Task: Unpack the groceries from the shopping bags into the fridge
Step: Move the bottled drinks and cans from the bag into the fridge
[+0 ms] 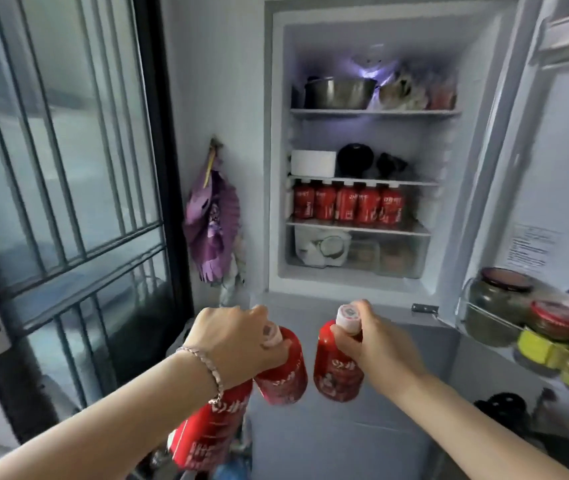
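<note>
Head view, lower centre of frame: left hand [238, 341] grips a red bottle [283, 372] at its neck, a second bottle [207, 433] under the wrist; right hand [376, 344] clasps a third bottle [336, 374] by the cap, below the open fridge [278, 258] and its bottle row [347, 206]

A dark-framed barred glass door [61, 168] stands left of a pale wall [214, 81] bearing a purple fan [212, 223].

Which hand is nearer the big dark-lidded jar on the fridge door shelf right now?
Right. The right hand, gripping a red bottle, is left of and below the jar; the left hand, gripping another bottle, is farther left.
</note>
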{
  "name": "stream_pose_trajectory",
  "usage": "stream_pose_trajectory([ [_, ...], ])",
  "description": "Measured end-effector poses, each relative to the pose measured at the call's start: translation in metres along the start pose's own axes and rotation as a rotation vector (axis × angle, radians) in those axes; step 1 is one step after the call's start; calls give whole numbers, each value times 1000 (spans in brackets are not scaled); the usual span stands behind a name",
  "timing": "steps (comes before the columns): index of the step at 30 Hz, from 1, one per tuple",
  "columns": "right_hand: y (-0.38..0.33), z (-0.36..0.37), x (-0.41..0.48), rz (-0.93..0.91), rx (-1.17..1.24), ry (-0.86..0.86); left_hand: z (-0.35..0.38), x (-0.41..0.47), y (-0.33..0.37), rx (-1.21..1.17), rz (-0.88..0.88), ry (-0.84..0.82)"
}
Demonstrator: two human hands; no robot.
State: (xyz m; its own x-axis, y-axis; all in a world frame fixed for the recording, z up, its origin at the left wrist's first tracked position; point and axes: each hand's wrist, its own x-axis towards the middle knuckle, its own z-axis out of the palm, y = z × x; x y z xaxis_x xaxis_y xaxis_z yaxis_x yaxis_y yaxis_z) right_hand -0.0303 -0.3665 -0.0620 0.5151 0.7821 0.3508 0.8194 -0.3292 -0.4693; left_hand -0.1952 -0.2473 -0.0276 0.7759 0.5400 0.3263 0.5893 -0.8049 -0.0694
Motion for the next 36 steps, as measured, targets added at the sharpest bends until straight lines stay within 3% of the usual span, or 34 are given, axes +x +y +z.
stream_pose_trajectory([
  [7,55,1,135,116,23,192,34,146,-8,-30,34,79],
  [16,98,5,349,-10,107,422,73,313,-12,2,33,107],
  [26,120,42,468,255,-31,352,96,396,-39,-5,84,102],
  [30,116,54,492,285,207,282,106,406,-44,-25,104,106],
  [32,116,65,497,296,229,209,110,408,-48,-35,121,115],
  [34,118,75,502,338,53,64,114,412,-51,-41,140,107],
  [36,120,83,507,312,37,-49,117,416,-55,-49,144,87],
])
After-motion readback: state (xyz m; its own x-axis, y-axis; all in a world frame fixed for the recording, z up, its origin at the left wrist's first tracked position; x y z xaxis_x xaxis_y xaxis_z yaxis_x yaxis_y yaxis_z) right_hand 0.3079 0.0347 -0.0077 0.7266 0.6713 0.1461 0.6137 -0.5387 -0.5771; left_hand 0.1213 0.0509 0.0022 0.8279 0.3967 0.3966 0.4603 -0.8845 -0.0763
